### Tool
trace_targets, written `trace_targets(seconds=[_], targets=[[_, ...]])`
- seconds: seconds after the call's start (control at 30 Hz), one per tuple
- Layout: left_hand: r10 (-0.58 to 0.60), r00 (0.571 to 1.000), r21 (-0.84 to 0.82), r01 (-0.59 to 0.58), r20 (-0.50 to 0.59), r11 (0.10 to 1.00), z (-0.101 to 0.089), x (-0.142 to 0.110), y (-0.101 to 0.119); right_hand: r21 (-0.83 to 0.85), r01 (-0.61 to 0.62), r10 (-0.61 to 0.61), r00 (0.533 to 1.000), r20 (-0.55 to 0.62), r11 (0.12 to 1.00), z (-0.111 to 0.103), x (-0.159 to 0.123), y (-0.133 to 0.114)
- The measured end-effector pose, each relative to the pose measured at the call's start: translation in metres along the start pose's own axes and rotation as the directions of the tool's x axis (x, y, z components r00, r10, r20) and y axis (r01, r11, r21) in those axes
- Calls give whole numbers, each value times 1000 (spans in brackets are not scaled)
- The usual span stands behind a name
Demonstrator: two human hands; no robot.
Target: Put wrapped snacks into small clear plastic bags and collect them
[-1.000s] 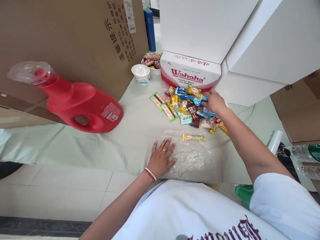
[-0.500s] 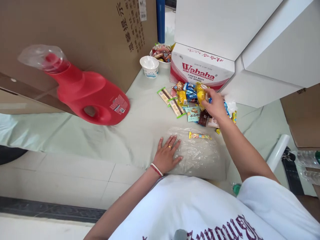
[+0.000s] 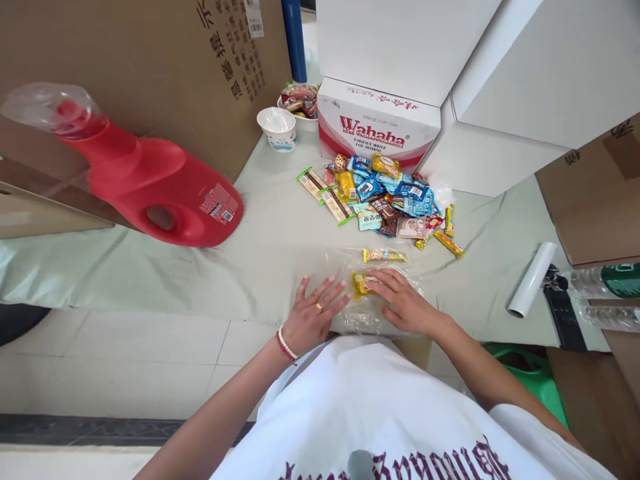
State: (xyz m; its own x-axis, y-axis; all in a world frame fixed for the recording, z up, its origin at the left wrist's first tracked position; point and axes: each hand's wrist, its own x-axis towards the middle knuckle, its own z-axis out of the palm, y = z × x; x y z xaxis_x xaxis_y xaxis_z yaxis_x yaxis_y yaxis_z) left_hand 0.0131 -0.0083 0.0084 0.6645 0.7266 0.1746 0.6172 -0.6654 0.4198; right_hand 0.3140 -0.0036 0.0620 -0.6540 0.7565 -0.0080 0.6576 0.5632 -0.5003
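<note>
A clear plastic bag (image 3: 380,313) lies flat on the pale green cloth (image 3: 250,267) in front of me. My left hand (image 3: 315,313) rests flat on the bag's left edge, fingers spread. My right hand (image 3: 403,303) lies on the bag, fingertips touching a yellow snack packet (image 3: 361,284) set on it. A long yellow candy stick (image 3: 384,256) lies at the bag's far edge. Beyond it is a heap of wrapped snacks (image 3: 385,197).
A red detergent jug (image 3: 150,187) lies on its side at left against a big cardboard box (image 3: 125,73). A Wahaha carton (image 3: 375,127), a paper cup (image 3: 277,129) and a bowl of snacks (image 3: 299,107) stand behind. White boxes at right; a white roll (image 3: 531,280).
My right hand picked a yellow packet out of the heap and brought it back onto the plastic bag. My left hand stayed flat on the bag.
</note>
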Motion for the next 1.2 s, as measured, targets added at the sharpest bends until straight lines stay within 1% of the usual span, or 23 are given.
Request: trace_targets(seconds=[0.07, 0.1, 0.2, 0.27, 0.33, 0.43, 0.5, 0.57, 0.6, 0.63, 0.67, 0.73, 0.77, 0.8, 0.83, 0.87, 0.9, 0.97, 1.0, 1.03, 1.07, 1.13, 1.2], targets=[[133, 986, -53, -128, 98, 990, -3, -13, -3, 68, 1, 2, 999, -45, 998, -2, -35, -2], [154, 979, -60, -147, 131, 987, -3, -18, -6, 83, -10, 14, 999, -49, 996, 1, -53, -1], [95, 982, 9, -98, 161, 995, -2, -25, -14, 78, -77, 85, 992, -98, 994, 23, -98, 9], [51, 985, 70, -63, 162, 996, -2, -23, -18, 123, -109, 130, 975, -178, 986, 35, -111, 20], [14, 987, 115, -33, 159, 993, -4, -15, -21, 232, -119, 167, 964, -204, 965, 36, -109, 29], [-57, 984, 136, 34, 168, 990, -10, 3, -23, 451, -207, 285, 952, -114, 869, 17, -87, 39], [-123, 976, 116, 103, 179, 988, -13, 16, -25, 619, -321, 410, 912, -2, 717, 0, -66, 44], [-192, 968, 75, 182, 164, 980, -13, 28, -28, 712, -442, 518, 846, 129, 545, -15, -43, 49], [-228, 964, 49, 223, 138, 973, -12, 33, -30, 699, -515, 562, 804, 193, 496, -22, -33, 52], [-267, 959, 21, 266, 99, 964, -10, 37, -31, 636, -592, 597, 763, 247, 494, -28, -22, 55], [-310, 950, -9, 310, 48, 951, -7, 41, -32, 517, -666, 631, 725, 277, 538, -34, -13, 58], [-406, 912, -64, 402, -66, 913, 0, 46, -33, 136, -751, 709, 657, 256, 647, -48, 4, 63], [-455, 882, -86, 448, -119, 890, 3, 48, -32, -63, -745, 740, 641, 204, 664, -55, 11, 64], [-501, 850, -103, 490, -162, 866, 6, 50, -30, -218, -722, 753, 644, 137, 657, -62, 19, 64], [-541, 818, -114, 529, -197, 841, 9, 52, -28, -312, -693, 743, 665, 70, 650, -68, 28, 64], [-577, 785, -119, 566, -223, 816, 11, 55, -26, -352, -659, 709, 705, 19, 664, -71, 38, 62], [-608, 757, -120, 598, -239, 792, 12, 57, -24, -354, -603, 645, 764, 0, 715, -73, 50, 60], [-654, 715, -108, 650, -247, 752, 14, 63, -20, -307, -438, 468, 883, 29, 845, -67, 75, 54], [-670, 702, -95, 670, -243, 736, 14, 65, -18, -282, -363, 394, 917, 61, 888, -61, 88, 51], [-681, 693, -81, 685, -236, 724, 14, 68, -17, -261, -316, 350, 932, 97, 912, -54, 101, 48], [-688, 687, -67, 695, -232, 716, 14, 70, -16, -243, -302, 340, 931, 133, 922, -45, 112, 47], [-692, 677, -55, 704, -249, 708, 15, 73, -17, -215, -338, 378, 907, 183, 916, -31, 130, 45], [-667, 690, -56, 682, -280, 729, 15, 75, -18, -178, -364, 397, 893, 211, 914, -22, 138, 47]])
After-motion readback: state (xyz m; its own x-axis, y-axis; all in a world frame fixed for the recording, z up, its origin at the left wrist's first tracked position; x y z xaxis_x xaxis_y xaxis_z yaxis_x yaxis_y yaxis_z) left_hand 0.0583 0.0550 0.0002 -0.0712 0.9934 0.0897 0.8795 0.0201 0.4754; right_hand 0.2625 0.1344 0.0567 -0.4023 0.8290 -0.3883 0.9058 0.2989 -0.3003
